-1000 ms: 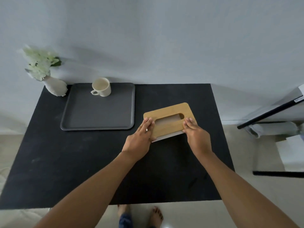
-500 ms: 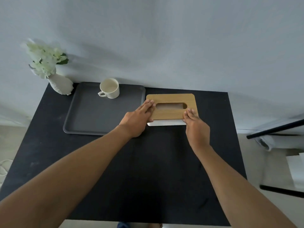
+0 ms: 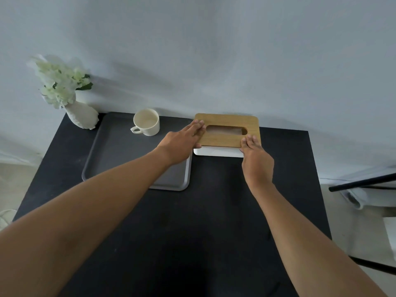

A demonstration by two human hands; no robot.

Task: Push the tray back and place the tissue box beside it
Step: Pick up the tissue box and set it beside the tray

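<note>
The tissue box [image 3: 229, 139], white with a wooden lid and an oval slot, stands at the back of the black table, right beside the grey tray [image 3: 115, 153]. My left hand [image 3: 179, 144] grips the box's left end, fingers on the lid. At the box's front right corner my right hand [image 3: 256, 159] holds it, fingertips on the lid. The tray lies against the wall at the back left, and my left forearm crosses over its near right part.
A cream cup [image 3: 146, 122] stands on the tray's far edge. A white vase with pale flowers [image 3: 82, 115] sits in the table's back left corner. The grey wall runs right behind the table [image 3: 214, 221]. A black-framed rack [image 3: 364, 185] stands off the right side.
Both hands have carried the tissue box from the table's middle to the back, turning it square to the wall and beside the tray. The tray and cup have kept their place.
</note>
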